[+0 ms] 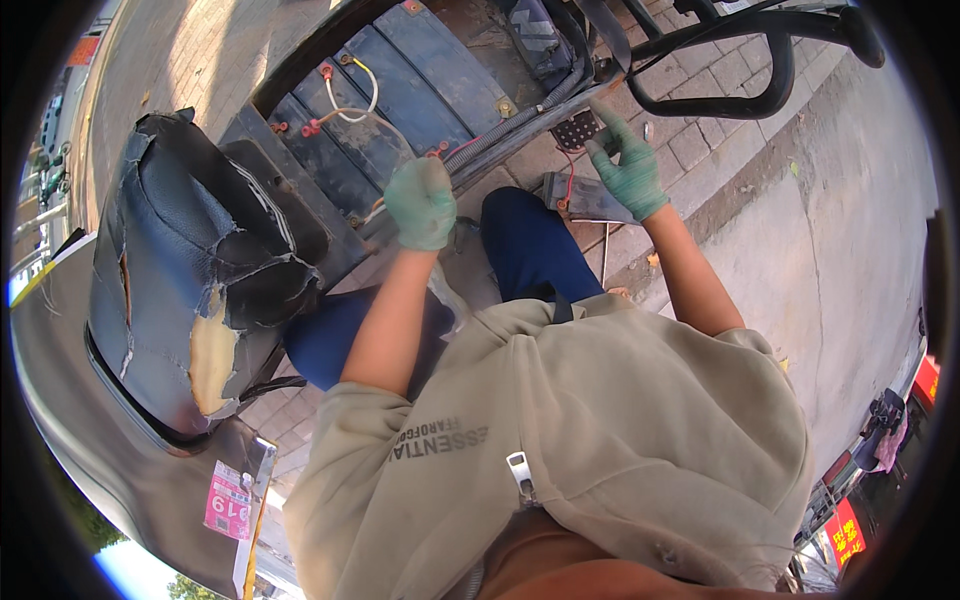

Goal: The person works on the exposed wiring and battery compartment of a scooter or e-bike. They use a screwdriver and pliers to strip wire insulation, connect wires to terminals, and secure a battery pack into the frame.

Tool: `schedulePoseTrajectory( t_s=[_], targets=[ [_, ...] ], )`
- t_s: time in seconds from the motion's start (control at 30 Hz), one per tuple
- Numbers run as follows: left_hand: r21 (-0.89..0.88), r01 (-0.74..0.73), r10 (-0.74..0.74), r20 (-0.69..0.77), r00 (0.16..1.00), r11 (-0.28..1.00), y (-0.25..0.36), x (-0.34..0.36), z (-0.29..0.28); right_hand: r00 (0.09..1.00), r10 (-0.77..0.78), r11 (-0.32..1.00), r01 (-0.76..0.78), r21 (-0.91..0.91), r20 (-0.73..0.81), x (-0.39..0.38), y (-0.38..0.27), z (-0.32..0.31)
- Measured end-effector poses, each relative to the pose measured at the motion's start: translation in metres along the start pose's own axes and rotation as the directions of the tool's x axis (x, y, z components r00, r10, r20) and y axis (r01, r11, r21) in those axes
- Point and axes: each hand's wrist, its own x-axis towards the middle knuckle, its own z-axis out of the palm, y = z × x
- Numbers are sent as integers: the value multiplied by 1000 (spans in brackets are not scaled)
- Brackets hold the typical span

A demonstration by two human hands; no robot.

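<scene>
Both my hands wear pale green gloves. My left hand (420,205) is closed beside the edge of a metal compartment, where a thin pale wire (390,128) runs down to it. Whatever lies inside its fingers is hidden. Dark grey batteries (400,85) sit side by side in the compartment, with red-capped terminals and a white-and-yellow cable (372,88). My right hand (628,165) is open, thumb and forefinger apart, close to a dark dotted plate (577,131). Below that hand, a grey box (590,197) with a red wire (570,182) rests near the ground.
A torn black seat (190,250) with exposed yellow foam stands at the left, by a grey body panel (150,490) with a pink sticker (229,500). A bent black tube frame (780,70) juts out at the upper right. Brick paving (690,145) meets smooth concrete (830,220) at right.
</scene>
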Motion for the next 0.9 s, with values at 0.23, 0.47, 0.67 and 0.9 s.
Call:
schedulePoseTrajectory(
  t_s=[0.23, 0.47, 0.67, 0.9],
  targets=[
    [131, -3, -8, 81, 997, 991, 20, 11, 6, 952, 305, 854, -259, -452, 30, -49, 90, -59],
    [270, 90, -134, 151, 979, 959, 18, 12, 4, 938, 69, 797, 153, -584, 340, -70, 102, -17],
    [72, 142, -144, 16, 989, 987, 17, 10, 8, 945, 42, 787, 169, -594, 324, -62, 108, 3],
    [-132, 299, -301, 5, 954, 945, 9, 6, 6, 949, 202, 679, 43, -733, 243, -88, 135, -39]
  ],
)
